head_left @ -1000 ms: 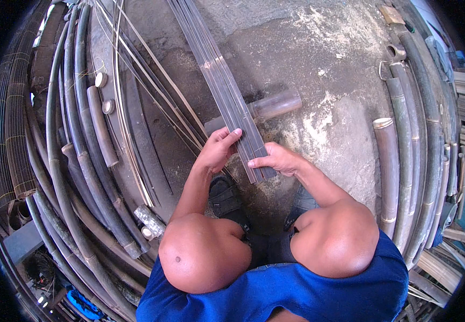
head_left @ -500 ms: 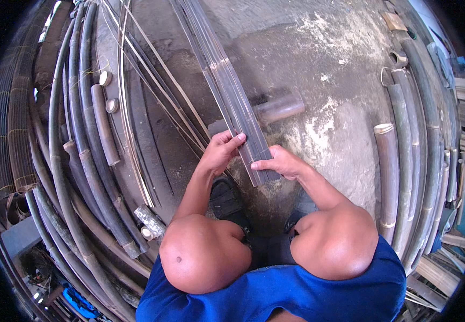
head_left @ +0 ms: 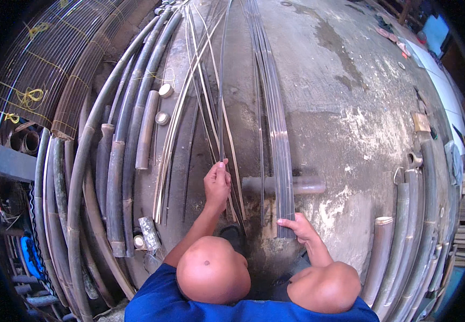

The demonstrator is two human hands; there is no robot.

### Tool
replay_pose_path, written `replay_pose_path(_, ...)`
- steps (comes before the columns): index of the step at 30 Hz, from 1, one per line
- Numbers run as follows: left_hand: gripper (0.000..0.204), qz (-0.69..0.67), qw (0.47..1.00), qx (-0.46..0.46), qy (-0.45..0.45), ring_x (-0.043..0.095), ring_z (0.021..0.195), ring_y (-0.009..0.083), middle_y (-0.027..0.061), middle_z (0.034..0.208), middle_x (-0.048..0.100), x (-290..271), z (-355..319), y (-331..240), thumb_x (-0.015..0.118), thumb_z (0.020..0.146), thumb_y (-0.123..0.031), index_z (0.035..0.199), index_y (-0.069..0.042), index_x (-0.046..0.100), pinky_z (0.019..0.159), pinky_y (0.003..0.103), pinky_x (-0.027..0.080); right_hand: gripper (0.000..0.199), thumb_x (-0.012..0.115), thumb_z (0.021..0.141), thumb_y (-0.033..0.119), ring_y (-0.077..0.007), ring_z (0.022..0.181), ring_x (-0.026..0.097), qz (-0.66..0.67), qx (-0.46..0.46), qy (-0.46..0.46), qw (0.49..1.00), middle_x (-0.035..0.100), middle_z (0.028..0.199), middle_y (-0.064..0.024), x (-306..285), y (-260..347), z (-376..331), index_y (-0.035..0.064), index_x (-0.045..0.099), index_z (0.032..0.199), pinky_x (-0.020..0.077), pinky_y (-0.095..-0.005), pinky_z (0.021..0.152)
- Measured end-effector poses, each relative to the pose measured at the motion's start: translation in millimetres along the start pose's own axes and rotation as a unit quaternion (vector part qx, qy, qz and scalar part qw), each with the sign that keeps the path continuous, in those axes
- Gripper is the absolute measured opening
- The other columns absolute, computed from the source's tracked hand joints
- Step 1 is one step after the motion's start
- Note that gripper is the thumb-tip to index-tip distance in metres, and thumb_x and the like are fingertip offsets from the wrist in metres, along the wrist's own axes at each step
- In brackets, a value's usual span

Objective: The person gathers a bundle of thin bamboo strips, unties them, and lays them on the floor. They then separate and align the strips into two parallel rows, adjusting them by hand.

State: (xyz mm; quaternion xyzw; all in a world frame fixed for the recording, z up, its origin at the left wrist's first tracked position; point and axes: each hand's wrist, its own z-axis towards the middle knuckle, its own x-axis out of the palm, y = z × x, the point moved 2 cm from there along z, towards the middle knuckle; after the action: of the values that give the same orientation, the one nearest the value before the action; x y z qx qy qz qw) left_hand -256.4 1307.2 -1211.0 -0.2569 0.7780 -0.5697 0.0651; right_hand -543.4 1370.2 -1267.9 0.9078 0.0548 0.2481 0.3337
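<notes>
My left hand (head_left: 217, 186) is closed, its thumb and fingers pinching one thin dark bamboo strip (head_left: 222, 121) that runs away from me along the floor. To its right, my right hand (head_left: 299, 227) grips the near end of a flat bundle of long dark bamboo strips (head_left: 281, 161), thumb on top and fingers hidden underneath. That bundle lies over a short bamboo tube (head_left: 309, 185) resting crosswise on the floor. One separate dark strip (head_left: 260, 134) lies just left of the bundle and also crosses the tube.
Loose pale strips (head_left: 181, 115) are scattered left of my hands. Long bamboo poles (head_left: 86, 161) line the left side, beside a slatted bamboo mat (head_left: 44, 59) tied with yellow cord. More poles (head_left: 404, 225) stand along the right. Concrete floor (head_left: 340, 134) lies between.
My left hand has left the bundle and moved left, now holding a single strip. My right hand stays at the bundle's near end. The view has tilted up and shifted left.
</notes>
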Motion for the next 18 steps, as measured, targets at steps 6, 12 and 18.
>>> replay_pose_path(6, 0.038, 0.229, 0.966, 0.089, -0.082, 0.062, 0.074, 0.0154, 0.0058, 0.089, 0.068, -72, 55, 26, 0.054, 0.105, -0.031, 0.127, -0.002, 0.066, 0.066, 0.031, 0.051, 0.027, 0.079, 0.087, 0.014, -0.0174, 0.083, 0.069, -0.007, -0.005, -0.008, 1.000, 0.072, 0.096, -0.0091, 5, -6, 6, -0.0018, 0.068, 0.107, 0.0589, -0.0350, 0.073)
replay_pose_path(12, 0.041, 0.480, 0.832, 0.209, -0.182, 0.067, 0.110, 0.0371, 0.0252, 0.117, 0.069, -178, 89, -14, 0.054, 0.103, -0.031, 0.129, -0.001, 0.064, 0.091, 0.042, 0.052, 0.029, 0.080, 0.087, 0.015, -0.0167, 0.084, 0.069, -0.014, -0.002, -0.033, 0.999, 0.072, 0.095, -0.0083, -7, -5, -1, -0.0015, 0.068, 0.108, 0.0582, -0.0346, 0.073)
replay_pose_path(18, 0.037, 0.584, 0.750, 0.233, -0.206, 0.067, 0.097, 0.0424, 0.0262, 0.101, 0.069, -283, 92, -36, 0.057, 0.101, -0.032, 0.128, -0.009, 0.067, 0.082, 0.048, 0.053, 0.024, 0.078, 0.087, 0.014, -0.0169, 0.080, 0.070, -0.027, -0.007, -0.039, 0.999, 0.072, 0.093, -0.0082, -1, -6, 4, 0.0004, 0.068, 0.105, 0.0593, -0.0345, 0.071)
